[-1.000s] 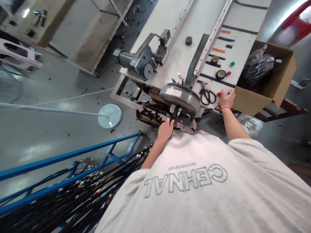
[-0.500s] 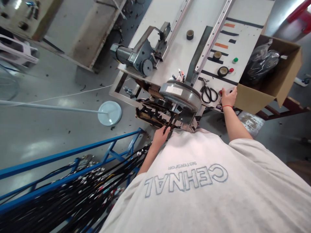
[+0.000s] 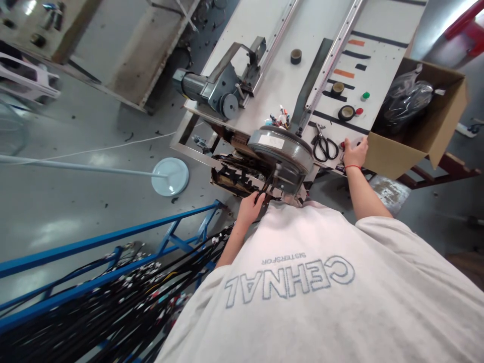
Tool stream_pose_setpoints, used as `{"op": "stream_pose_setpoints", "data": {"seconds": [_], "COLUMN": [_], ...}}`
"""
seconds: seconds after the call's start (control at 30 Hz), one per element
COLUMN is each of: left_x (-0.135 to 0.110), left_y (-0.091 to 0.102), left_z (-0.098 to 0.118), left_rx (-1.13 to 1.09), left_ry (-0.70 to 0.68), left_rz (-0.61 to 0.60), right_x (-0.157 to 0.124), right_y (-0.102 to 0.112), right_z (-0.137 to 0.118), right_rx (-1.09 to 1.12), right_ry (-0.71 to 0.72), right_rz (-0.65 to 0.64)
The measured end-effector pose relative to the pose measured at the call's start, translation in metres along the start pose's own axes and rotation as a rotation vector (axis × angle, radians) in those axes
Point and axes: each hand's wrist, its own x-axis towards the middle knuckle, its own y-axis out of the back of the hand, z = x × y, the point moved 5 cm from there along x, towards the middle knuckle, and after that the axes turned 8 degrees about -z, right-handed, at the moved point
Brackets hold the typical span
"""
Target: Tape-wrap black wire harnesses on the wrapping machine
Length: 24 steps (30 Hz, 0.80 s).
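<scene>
Left hand (image 3: pixel 249 207) closed on black cable (image 3: pixel 264 187) below round drum (image 3: pixel 282 151), right hand (image 3: pixel 355 151) right of drum, beside scissors (image 3: pixel 323 147), grip cannot be told

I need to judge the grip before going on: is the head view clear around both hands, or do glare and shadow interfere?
Head view: sharp, though wide-angle lines bow. The left hand sits in shadow below the round drum, its grip hard to read. The right hand on the white table is evenly lit. Glare only on the floor and in the top right corner.
</scene>
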Motion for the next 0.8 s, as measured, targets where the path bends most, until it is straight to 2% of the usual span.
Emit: {"op": "stream_pose_setpoints", "data": {"seconds": [0.23,0.33,0.57,0.8], "left_x": [0.019,0.024,0.041,0.037], "left_y": [-0.005,-0.007,-0.020,-0.010], "left_z": [0.016,0.015,0.006,0.007], "left_rx": [-0.051,-0.100,-0.261,-0.356], "left_ry": [-0.068,-0.096,-0.060,-0.102], "left_rz": [0.005,0.000,-0.009,0.019], "right_x": [0.003,0.003,0.003,0.006], "right_y": [-0.001,-0.001,0.000,-0.002], "right_z": [0.004,0.006,0.006,0.007], "right_rx": [0.116,0.142,0.142,0.133], "right_ry": [0.015,0.019,0.015,0.040], "right_rz": [0.066,0.088,0.085,0.075]}}
